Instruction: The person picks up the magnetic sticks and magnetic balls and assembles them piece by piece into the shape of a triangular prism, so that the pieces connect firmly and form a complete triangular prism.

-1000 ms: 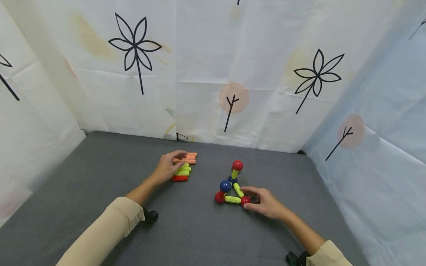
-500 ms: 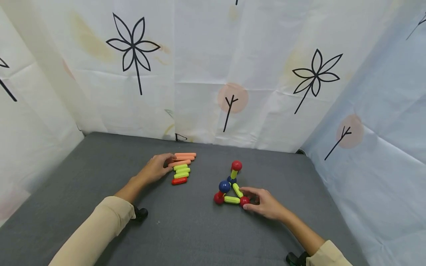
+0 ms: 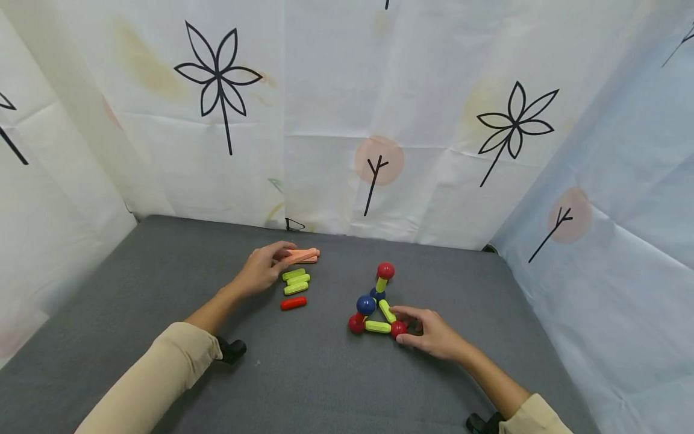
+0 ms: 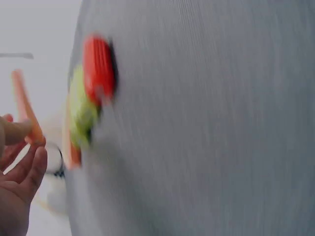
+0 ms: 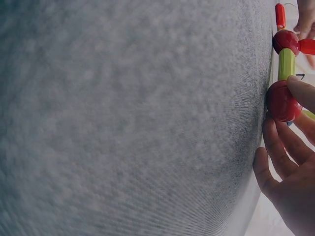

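On the grey table [image 3: 135,289], the ball-and-rod frame [image 3: 378,304] sits right of centre, right hand [image 3: 428,331] pinching its near red ball [image 3: 399,328], while left hand [image 3: 262,269], farther left, grips an orange rod [image 3: 300,255] lying left-to-right.

Left-wrist view motion-blurred: red stick [image 4: 98,69], green sticks [image 4: 82,110] smeared.

No text, label or number can be read anywhere (the curtains [image 3: 347,108] bear only drawn flowers).

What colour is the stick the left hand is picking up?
Orange. The left hand pinches an orange stick; the head view shows it best.
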Action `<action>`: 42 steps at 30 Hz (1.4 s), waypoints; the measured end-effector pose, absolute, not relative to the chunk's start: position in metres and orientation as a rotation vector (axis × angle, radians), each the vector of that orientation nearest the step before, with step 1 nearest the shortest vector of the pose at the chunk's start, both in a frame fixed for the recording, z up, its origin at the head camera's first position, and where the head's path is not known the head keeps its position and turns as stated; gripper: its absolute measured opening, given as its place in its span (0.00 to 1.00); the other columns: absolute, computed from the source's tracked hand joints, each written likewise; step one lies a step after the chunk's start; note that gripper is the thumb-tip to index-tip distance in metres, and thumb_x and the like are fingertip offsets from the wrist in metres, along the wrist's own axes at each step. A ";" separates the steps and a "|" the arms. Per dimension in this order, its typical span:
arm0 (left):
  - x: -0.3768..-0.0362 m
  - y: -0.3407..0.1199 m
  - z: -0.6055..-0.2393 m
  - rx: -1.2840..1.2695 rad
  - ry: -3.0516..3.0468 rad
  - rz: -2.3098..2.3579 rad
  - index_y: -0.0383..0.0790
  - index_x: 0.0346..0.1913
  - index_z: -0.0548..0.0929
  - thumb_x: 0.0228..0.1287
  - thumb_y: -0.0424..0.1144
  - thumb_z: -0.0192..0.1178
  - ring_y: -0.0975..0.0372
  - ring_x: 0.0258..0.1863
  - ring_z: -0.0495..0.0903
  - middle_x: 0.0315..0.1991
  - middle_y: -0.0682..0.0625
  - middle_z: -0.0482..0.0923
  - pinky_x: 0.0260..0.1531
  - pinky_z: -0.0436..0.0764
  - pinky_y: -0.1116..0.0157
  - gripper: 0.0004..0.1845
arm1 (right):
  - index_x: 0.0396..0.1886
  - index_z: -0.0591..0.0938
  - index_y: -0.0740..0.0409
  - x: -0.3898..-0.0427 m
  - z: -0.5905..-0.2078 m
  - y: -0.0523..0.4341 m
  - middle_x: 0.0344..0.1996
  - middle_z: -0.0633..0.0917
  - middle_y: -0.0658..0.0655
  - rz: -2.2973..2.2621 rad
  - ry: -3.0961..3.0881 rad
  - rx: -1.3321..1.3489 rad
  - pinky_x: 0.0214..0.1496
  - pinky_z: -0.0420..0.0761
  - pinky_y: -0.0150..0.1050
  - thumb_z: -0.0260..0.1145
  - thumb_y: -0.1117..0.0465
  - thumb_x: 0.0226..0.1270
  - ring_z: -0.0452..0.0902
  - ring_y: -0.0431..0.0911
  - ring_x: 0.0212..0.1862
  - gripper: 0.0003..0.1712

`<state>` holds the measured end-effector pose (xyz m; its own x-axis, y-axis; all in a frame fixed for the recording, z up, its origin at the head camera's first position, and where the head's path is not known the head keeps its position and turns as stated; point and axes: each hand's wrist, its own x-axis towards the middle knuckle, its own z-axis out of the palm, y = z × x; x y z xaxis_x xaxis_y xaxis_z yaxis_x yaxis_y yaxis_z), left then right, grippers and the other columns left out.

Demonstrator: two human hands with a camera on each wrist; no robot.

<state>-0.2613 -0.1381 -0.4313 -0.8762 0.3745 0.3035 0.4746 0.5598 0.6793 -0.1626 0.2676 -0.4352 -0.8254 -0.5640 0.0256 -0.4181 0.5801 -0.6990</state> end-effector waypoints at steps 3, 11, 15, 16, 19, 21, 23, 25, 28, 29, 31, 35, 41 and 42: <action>-0.253 -0.119 -0.427 -0.756 -2.585 -1.547 0.33 0.65 0.73 0.67 0.28 0.63 0.47 0.49 0.83 0.51 0.38 0.82 0.46 0.82 0.52 0.24 | 0.67 0.75 0.61 -0.162 -0.436 0.268 0.52 0.84 0.54 -1.075 2.615 -0.823 0.44 0.77 0.35 0.71 0.55 0.66 0.78 0.41 0.48 0.32; -0.236 -0.065 -0.432 -0.894 -2.548 -2.010 0.26 0.62 0.72 0.66 0.28 0.64 0.52 0.49 0.82 0.52 0.37 0.78 0.49 0.82 0.61 0.24 | 0.66 0.75 0.63 -0.161 -0.434 0.267 0.49 0.85 0.53 -1.084 2.619 -0.833 0.42 0.77 0.35 0.71 0.57 0.66 0.78 0.43 0.45 0.31; -0.233 -0.043 -0.438 -0.983 -2.533 -2.051 0.28 0.60 0.72 0.67 0.28 0.63 0.55 0.46 0.83 0.47 0.39 0.81 0.49 0.82 0.61 0.21 | 0.66 0.75 0.61 -0.161 -0.433 0.266 0.49 0.84 0.52 -1.072 2.613 -0.792 0.43 0.77 0.35 0.71 0.56 0.66 0.78 0.41 0.45 0.31; -0.233 -0.038 -0.439 -0.995 -2.532 -2.068 0.28 0.61 0.72 0.67 0.27 0.62 0.55 0.46 0.84 0.47 0.39 0.82 0.49 0.82 0.61 0.21 | 0.67 0.75 0.61 -0.161 -0.432 0.266 0.49 0.84 0.52 -1.073 2.609 -0.786 0.43 0.77 0.35 0.71 0.56 0.66 0.78 0.41 0.45 0.31; -0.231 -0.026 -0.442 -1.036 -2.549 -2.076 0.30 0.62 0.71 0.67 0.27 0.62 0.55 0.47 0.84 0.47 0.39 0.84 0.50 0.82 0.60 0.23 | 0.67 0.75 0.61 -0.160 -0.431 0.265 0.50 0.84 0.52 -1.082 2.597 -0.779 0.43 0.77 0.36 0.70 0.56 0.66 0.78 0.42 0.46 0.32; -0.229 -0.021 -0.442 -1.046 -2.570 -2.075 0.31 0.62 0.72 0.67 0.27 0.63 0.55 0.48 0.84 0.48 0.40 0.85 0.51 0.81 0.60 0.22 | 0.67 0.75 0.61 -0.160 -0.431 0.265 0.51 0.84 0.53 -1.086 2.594 -0.778 0.43 0.77 0.36 0.70 0.56 0.67 0.78 0.43 0.46 0.31; -0.228 -0.018 -0.442 -1.063 -2.593 -2.047 0.32 0.61 0.72 0.67 0.28 0.63 0.56 0.49 0.84 0.48 0.41 0.86 0.52 0.81 0.60 0.21 | 0.67 0.75 0.61 -0.160 -0.431 0.265 0.51 0.84 0.53 -1.084 2.595 -0.777 0.43 0.77 0.36 0.70 0.56 0.66 0.78 0.43 0.46 0.32; -0.227 -0.016 -0.442 -1.078 -2.606 -2.037 0.33 0.61 0.73 0.67 0.28 0.63 0.56 0.49 0.84 0.47 0.41 0.86 0.52 0.81 0.59 0.21 | 0.67 0.75 0.61 -0.160 -0.432 0.265 0.51 0.84 0.53 -1.082 2.599 -0.775 0.43 0.77 0.36 0.70 0.56 0.67 0.78 0.43 0.46 0.31; -0.228 -0.015 -0.442 -1.096 -2.627 -2.018 0.33 0.62 0.74 0.68 0.28 0.62 0.57 0.49 0.84 0.46 0.42 0.86 0.53 0.81 0.59 0.21 | 0.67 0.75 0.62 -0.161 -0.433 0.267 0.51 0.84 0.54 -1.078 2.602 -0.785 0.44 0.77 0.36 0.70 0.56 0.67 0.78 0.43 0.46 0.31; -0.229 -0.014 -0.442 -1.105 -2.634 -2.008 0.33 0.62 0.74 0.68 0.28 0.62 0.57 0.48 0.84 0.45 0.42 0.87 0.53 0.80 0.59 0.21 | 0.67 0.75 0.62 -0.161 -0.433 0.267 0.51 0.84 0.55 -1.078 2.602 -0.789 0.44 0.77 0.37 0.70 0.56 0.67 0.78 0.44 0.46 0.31; -0.230 -0.012 -0.443 -1.122 -2.646 -1.987 0.33 0.61 0.75 0.68 0.29 0.62 0.58 0.48 0.84 0.44 0.43 0.87 0.54 0.80 0.58 0.20 | 0.66 0.75 0.63 -0.161 -0.433 0.268 0.51 0.84 0.56 -1.079 2.603 -0.798 0.44 0.78 0.37 0.70 0.56 0.67 0.79 0.45 0.47 0.31; -0.232 -0.009 -0.443 -1.136 -2.660 -1.964 0.33 0.61 0.76 0.68 0.30 0.63 0.60 0.47 0.84 0.42 0.44 0.87 0.54 0.79 0.59 0.20 | 0.66 0.75 0.63 -0.161 -0.434 0.269 0.51 0.85 0.56 -1.081 2.610 -0.807 0.44 0.78 0.38 0.70 0.56 0.67 0.79 0.45 0.47 0.31; -0.231 -0.021 -0.441 -1.118 -2.650 -1.994 0.32 0.61 0.77 0.69 0.31 0.62 0.58 0.48 0.84 0.46 0.43 0.86 0.51 0.80 0.61 0.19 | 0.67 0.75 0.61 -0.161 -0.435 0.267 0.53 0.84 0.55 -1.091 2.604 -0.798 0.45 0.78 0.36 0.70 0.55 0.67 0.79 0.42 0.47 0.31; -0.231 -0.025 -0.441 -1.106 -2.640 -2.002 0.31 0.61 0.76 0.69 0.32 0.62 0.56 0.49 0.84 0.47 0.42 0.86 0.51 0.80 0.62 0.19 | 0.67 0.75 0.61 -0.161 -0.435 0.267 0.53 0.84 0.55 -1.093 2.604 -0.799 0.45 0.78 0.36 0.70 0.55 0.67 0.78 0.42 0.47 0.31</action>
<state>-0.2310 -0.0253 -0.4410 -0.7444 0.6613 0.0920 0.2668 0.1683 0.9489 -0.1609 0.2673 -0.4346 -0.8319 -0.5546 0.0187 -0.4018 0.5789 -0.7095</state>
